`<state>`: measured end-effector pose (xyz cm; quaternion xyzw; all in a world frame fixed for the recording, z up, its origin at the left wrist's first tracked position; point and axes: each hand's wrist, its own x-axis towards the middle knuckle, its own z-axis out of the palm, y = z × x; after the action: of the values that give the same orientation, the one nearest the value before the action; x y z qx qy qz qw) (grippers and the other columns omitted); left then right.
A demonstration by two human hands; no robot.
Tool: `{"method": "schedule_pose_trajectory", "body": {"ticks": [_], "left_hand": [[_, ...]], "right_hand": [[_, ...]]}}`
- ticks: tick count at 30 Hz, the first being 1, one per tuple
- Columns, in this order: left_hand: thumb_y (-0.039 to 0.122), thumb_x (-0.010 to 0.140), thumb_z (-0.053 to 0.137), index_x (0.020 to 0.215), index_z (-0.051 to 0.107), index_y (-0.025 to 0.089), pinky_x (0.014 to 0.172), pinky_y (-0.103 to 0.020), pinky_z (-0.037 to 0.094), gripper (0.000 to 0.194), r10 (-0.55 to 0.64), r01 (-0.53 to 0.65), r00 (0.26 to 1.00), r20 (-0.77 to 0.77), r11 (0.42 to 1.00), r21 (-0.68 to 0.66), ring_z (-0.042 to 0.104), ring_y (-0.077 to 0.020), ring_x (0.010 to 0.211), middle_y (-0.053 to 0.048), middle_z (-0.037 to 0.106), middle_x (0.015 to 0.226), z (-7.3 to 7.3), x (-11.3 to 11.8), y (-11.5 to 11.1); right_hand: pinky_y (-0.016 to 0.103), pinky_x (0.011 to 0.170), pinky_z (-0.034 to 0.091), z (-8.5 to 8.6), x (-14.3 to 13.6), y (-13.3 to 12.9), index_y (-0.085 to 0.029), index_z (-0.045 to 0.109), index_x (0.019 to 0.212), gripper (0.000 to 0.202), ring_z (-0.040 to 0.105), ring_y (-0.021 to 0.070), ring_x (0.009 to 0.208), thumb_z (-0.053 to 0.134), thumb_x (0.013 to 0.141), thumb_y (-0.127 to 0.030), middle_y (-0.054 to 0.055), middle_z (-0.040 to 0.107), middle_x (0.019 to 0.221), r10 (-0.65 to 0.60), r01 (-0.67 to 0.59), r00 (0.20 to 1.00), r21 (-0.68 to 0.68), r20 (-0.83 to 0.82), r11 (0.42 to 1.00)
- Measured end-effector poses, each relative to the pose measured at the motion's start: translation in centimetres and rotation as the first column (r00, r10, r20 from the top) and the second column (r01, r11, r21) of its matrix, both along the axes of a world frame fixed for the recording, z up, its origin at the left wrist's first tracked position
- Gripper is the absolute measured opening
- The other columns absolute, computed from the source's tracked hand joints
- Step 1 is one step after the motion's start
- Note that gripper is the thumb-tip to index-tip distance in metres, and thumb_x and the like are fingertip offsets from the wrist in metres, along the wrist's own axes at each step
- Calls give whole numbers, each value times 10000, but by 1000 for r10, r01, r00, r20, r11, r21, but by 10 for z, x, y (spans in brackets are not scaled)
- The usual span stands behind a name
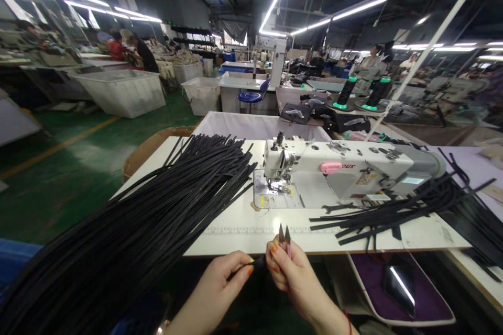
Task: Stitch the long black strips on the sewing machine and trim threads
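Observation:
My left hand (222, 285) is closed in a pinch at the table's front edge, thumb and forefinger on a short bit of black strap (258, 261). That strap runs across to my right hand (296, 280), whose fingers are curled beside it. Pink-handled thread snips (282, 235) are gripped in my right hand, their two dark blades pointing up and slightly apart. Whether the right fingers also hold the strap is hidden. Beyond my hands stands a white sewing machine (306, 162), its needle area lit. A thick bundle of black straps (157, 209) lies to the left and hangs off the table.
More black straps (373, 214) lie on the right of the white table (236, 241), near a wrench (338, 208). Below the tabletop, a phone (398, 288) rests on a purple surface (426, 301). Thread cones (346, 93) and a bin (243, 124) stand behind.

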<state>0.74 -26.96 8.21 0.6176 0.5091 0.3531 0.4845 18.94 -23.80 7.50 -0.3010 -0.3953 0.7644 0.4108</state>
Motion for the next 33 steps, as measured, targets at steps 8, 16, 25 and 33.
{"method": "schedule_pose_trajectory", "body": {"ticks": [8, 16, 25, 33], "left_hand": [[344, 925, 548, 889, 685, 174, 698, -271, 457, 222, 53, -50, 997, 58, 997, -51, 607, -203, 753, -51, 695, 814, -4, -3, -1], [487, 870, 621, 887, 688, 153, 564, -226, 416, 341, 166, -126, 960, 223, 975, -183, 540, -144, 608, -17, 628, 684, 1, -2, 3], [494, 780, 723, 946, 725, 172, 613, -225, 480, 362, 354, -295, 868, 349, 932, -211, 606, -156, 659, -33, 695, 725, 16, 13, -12], [442, 774, 739, 961, 736, 166, 614, -234, 504, 333, 368, -318, 867, 335, 928, -196, 627, -167, 652, -22, 687, 693, 22, 19, -15]], "right_hand": [[170, 385, 76, 0, -4, 1, -188, 434, 711, 352, 134, 18, 439, 598, 915, -423, -96, 350, 590, -115, 110, 988, -53, -99, 993], [239, 608, 363, 20, 14, -10, -203, 546, 768, 235, 480, 107, 675, 556, 935, -369, 30, 622, 886, -209, 71, 949, 487, 236, 870], [268, 646, 431, -16, 62, -32, -236, 559, 937, 79, 579, 161, 716, 595, 886, -285, -2, 608, 815, -289, -288, 559, 509, 777, 811], [258, 622, 475, -1, 35, -22, -243, 541, 1051, 129, 595, 148, 686, 559, 925, -263, -4, 597, 805, -656, -54, 597, 839, 462, 541]]}}
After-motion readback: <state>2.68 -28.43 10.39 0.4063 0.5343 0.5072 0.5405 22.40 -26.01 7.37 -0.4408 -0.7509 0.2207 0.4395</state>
